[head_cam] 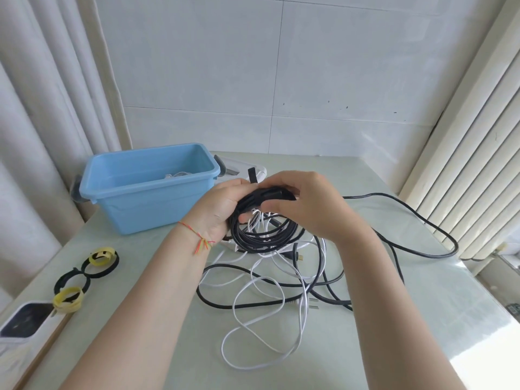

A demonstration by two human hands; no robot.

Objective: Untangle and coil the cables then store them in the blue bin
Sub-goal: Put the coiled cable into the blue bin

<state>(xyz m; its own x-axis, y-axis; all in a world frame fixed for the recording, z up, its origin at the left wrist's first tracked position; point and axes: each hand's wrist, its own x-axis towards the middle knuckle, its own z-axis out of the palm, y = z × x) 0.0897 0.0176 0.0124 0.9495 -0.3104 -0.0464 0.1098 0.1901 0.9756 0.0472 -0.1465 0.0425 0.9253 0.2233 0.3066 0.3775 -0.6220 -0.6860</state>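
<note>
Now both hands, the left hand (222, 204) and right hand (306, 204), clasp the black coil (261, 235); the blue bin (149, 187) lies at ten o'clock, nearer the left

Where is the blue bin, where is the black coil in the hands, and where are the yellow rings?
blue bin (146, 209): head view, on its front wall.
black coil (264, 235): head view, on the hanging loops below the hands.
yellow rings (68, 300): head view, on the nearer ring's band.
</note>
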